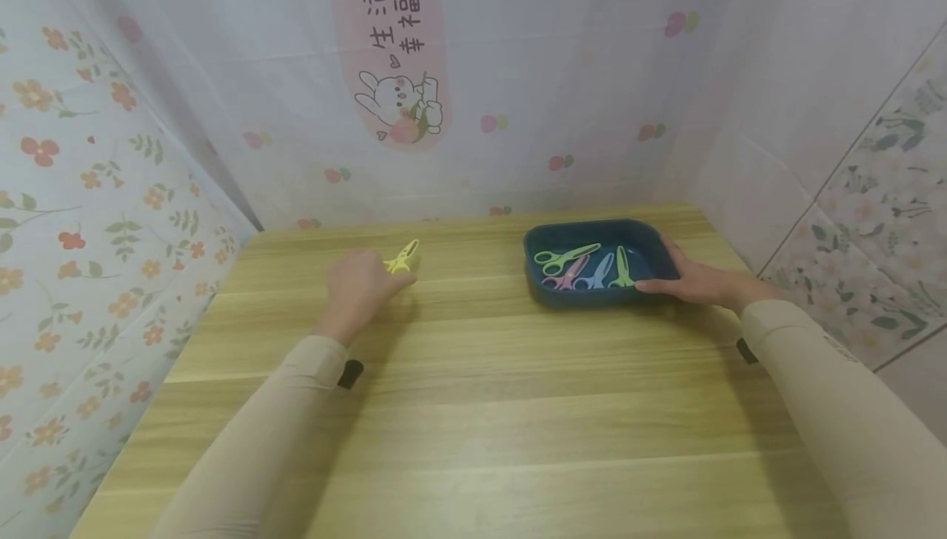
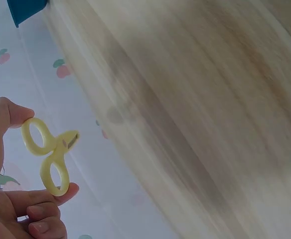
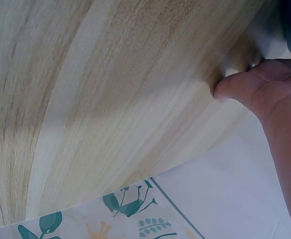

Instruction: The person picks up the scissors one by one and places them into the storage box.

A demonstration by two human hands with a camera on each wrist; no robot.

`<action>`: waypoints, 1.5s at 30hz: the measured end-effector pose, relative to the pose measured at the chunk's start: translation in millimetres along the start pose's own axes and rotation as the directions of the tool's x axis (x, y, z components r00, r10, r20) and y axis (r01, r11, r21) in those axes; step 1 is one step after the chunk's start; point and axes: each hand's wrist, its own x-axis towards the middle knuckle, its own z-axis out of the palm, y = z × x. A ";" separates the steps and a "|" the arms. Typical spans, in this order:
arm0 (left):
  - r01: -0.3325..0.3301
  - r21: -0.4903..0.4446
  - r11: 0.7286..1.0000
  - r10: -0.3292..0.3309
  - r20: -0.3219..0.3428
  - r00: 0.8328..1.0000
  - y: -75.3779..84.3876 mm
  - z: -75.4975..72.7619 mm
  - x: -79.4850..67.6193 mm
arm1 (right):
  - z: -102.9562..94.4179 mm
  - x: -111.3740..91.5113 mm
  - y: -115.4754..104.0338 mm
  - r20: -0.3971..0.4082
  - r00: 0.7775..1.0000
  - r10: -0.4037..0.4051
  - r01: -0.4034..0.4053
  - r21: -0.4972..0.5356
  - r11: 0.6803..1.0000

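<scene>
Over the left part of the table, my left hand (image 1: 358,288) holds a pair of yellow scissors (image 1: 405,255) clear of the surface. In the left wrist view the thumb and index finger pinch the yellow scissors (image 2: 60,150) by the outer sides of the two handle loops, with the blades apart. My right hand (image 1: 695,280) grips the right end of a dark blue bin (image 1: 577,299), thumb at the front rim. Inside the bin lie several more scissors: a green pair (image 1: 580,252), a pink pair, a blue pair (image 1: 604,266) and another green pair (image 1: 622,264).
The wood-grain table (image 1: 459,407) runs up to a fruit-patterned curtain (image 1: 473,161) at the back. Floral cloth (image 1: 111,194) hangs along the left side, with more on the right. A small black object (image 1: 351,374) shows beside the left cuff, and another (image 1: 746,351) near the right sleeve.
</scene>
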 end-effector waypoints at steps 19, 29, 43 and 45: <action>-0.048 -0.022 0.999 0.048 -0.009 0.999 27.2 -6.8 5.1 | 0.3 1.0 1.7 0.004 1.000 0.002 -0.002 0.011 1.000; -0.109 -0.011 0.994 0.109 -0.011 0.994 51.4 -12.9 8.7 | 0.2 1.6 1.2 0.011 1.000 0.002 -0.003 0.027 1.000; -0.204 -0.027 0.979 0.203 -0.014 0.979 102.1 -22.8 18.8 | 1.3 1.0 2.1 -0.002 1.000 -0.008 0.008 0.034 0.999; -0.216 -0.025 0.976 0.215 -0.018 0.976 112.1 -25.0 20.3 | 1.3 1.4 2.2 -0.008 1.000 -0.009 0.009 0.030 1.000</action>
